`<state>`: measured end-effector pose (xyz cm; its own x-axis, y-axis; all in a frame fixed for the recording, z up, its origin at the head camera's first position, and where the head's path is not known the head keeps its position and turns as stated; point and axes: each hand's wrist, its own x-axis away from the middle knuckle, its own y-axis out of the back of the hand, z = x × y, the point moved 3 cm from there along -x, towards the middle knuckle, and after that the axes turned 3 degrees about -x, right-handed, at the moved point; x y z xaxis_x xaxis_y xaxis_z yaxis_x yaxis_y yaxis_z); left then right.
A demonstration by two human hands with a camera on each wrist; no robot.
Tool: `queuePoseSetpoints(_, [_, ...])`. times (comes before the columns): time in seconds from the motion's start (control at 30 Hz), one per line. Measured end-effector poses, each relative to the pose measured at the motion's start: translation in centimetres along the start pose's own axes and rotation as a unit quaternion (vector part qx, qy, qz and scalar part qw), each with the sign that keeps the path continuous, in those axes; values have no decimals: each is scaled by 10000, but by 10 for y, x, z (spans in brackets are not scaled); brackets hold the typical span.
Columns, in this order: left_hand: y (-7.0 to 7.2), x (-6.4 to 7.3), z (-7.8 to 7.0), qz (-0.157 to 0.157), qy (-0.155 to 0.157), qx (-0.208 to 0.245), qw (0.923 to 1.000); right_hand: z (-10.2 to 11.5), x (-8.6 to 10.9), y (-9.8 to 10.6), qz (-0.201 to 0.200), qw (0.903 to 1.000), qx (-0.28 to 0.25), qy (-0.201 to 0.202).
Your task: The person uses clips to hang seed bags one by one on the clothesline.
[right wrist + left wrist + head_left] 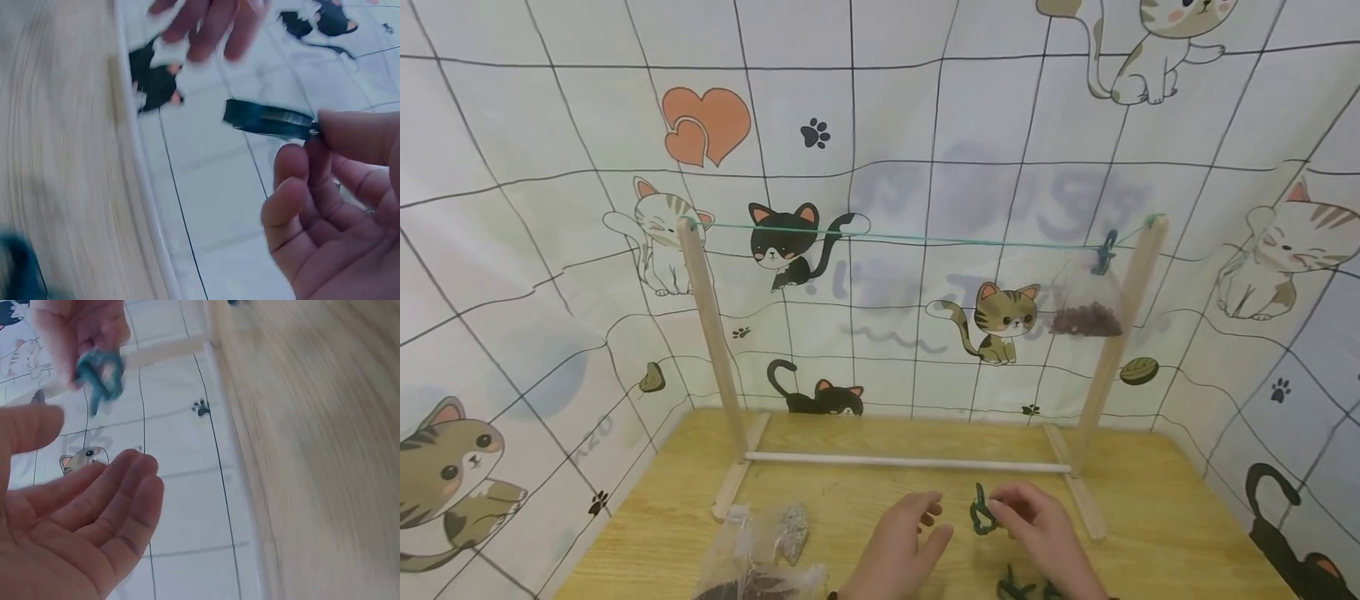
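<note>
Between thumb and fingertips my right hand (1037, 521) pinches a dark green plastic clip (981, 510), held above the table near the front of the wooden rack. In the right wrist view the clip (269, 119) sticks out from the fingertips. To its left, my left hand (898, 546) holds nothing, its fingers slightly bent and thumb apart; the left wrist view shows its bare palm (81, 531). More green clips (1015, 585) lie on the table beneath the right hand, partly cut off by the frame edge.
A wooden rack (718, 358) carries a green string (887, 237). Near its right end, a clip (1105, 252) holds a clear bag of reddish-brown pieces (1086, 319). Clear bags with dark contents (756, 579) and grey contents (792, 533) lie at front left on the table (647, 533).
</note>
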<state>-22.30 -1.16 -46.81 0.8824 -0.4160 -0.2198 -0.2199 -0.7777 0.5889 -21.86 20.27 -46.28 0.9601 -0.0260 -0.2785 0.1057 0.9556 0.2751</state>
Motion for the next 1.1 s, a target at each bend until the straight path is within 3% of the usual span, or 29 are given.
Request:
queuePoseSetpoints(0.13, [-1, 0, -5, -110, -100, 765, 9970, 8, 3, -9, 491, 9968, -623, -50])
queuePoseSetpoints(0.27, [-2, 1, -9, -264, -46, 1242, 9919, 11, 5, -17, 934, 9910, -900, 345])
queuePoseSetpoints(0.5, [-1, 1, -7, -606, 255, 2292, 9712, 10, 7, -22, 1246, 9851, -1157, 249])
queuePoseSetpoints(0.57, [0, 1, -8, -566, 234, 2419, 9684, 11, 7, -22, 1440, 9818, -1208, 274])
queuePoseSetpoints(0.73, [2, 2, -8, -191, 203, 2320, 9723, 11, 7, -24, 1889, 9718, -1333, 460])
queuePoseSetpoints(0.83, [5, 3, -8, 131, 175, 2140, 9766, 11, 8, -24, 1964, 9688, -1385, 602])
queuePoseSetpoints(0.9, [10, 3, -7, 228, 148, 1706, 9850, 11, 8, -24, 1859, 9711, -1345, 650])
queuePoseSetpoints(1.0, [24, 5, -3, -43, 181, 248, 9995, 11, 8, -22, 1597, 9783, -1124, 695])
queuePoseSetpoints(1.03, [31, 6, -1, -221, 254, -381, 9987, 11, 8, -21, 1500, 9811, -1028, 662])
queuePoseSetpoints(1.1, [46, 8, 7, -665, 414, -1447, 9864, 10, 8, -19, 1324, 9863, -855, 487])
